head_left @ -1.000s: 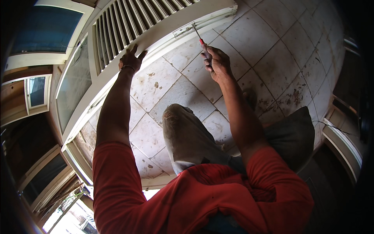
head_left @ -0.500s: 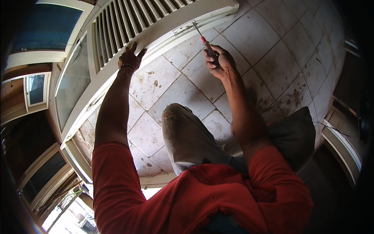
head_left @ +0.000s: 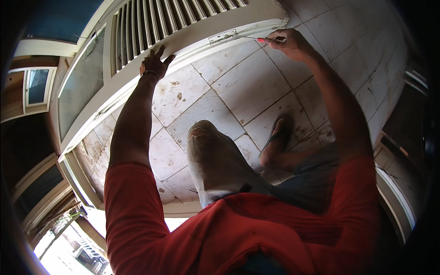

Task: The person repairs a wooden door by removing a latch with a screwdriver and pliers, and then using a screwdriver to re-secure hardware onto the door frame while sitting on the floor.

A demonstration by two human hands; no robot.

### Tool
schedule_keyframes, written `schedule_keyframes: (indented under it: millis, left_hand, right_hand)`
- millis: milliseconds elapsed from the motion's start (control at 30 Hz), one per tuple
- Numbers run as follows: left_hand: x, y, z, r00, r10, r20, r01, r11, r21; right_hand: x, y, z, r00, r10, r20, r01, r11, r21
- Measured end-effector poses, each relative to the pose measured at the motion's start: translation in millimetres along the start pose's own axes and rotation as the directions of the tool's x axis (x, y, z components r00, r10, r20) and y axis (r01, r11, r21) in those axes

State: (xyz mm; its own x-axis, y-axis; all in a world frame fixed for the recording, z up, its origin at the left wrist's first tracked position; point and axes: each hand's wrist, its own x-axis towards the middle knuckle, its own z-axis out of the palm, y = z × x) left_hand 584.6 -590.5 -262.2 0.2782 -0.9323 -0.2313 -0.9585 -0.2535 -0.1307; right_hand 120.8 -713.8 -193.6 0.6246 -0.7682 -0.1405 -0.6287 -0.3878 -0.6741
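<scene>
A cream door leaf with slatted louvres and a glass panel lies along the upper left, above the tiles. My left hand rests on its frame beside the slats, fingers spread, with a band at the wrist. A metal plate is set in the door's long edge. My right hand grips a red-handled screwdriver, held almost level, its thin shaft pointing left with the tip at that plate. Much of the handle is hidden by my fingers.
Dirty white floor tiles surround my bent knee and sandalled foot. Framed glass panes stand at the left, more frames at the right. A bright opening shows at lower left.
My right hand has moved up and to the right, tilting the screwdriver from steep to nearly level. My foot shows more. My left hand stays on the frame.
</scene>
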Motion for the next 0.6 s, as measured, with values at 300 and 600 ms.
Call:
schedule_keyframes:
  millis: [300, 600]
  left_hand:
    - [-10, 7, -3, 0.989, -0.136, 0.053, 0.137, 0.990, -0.032]
    - [-19, 20, -18, 0.958, -0.267, 0.107, 0.286, 0.925, -0.252]
  right_hand:
    - [4, -2, -51, 0.984, -0.160, -0.074, 0.146, 0.975, -0.167]
    - [-9, 73, 43, 0.987, -0.155, 0.051, 0.151, 0.985, 0.079]
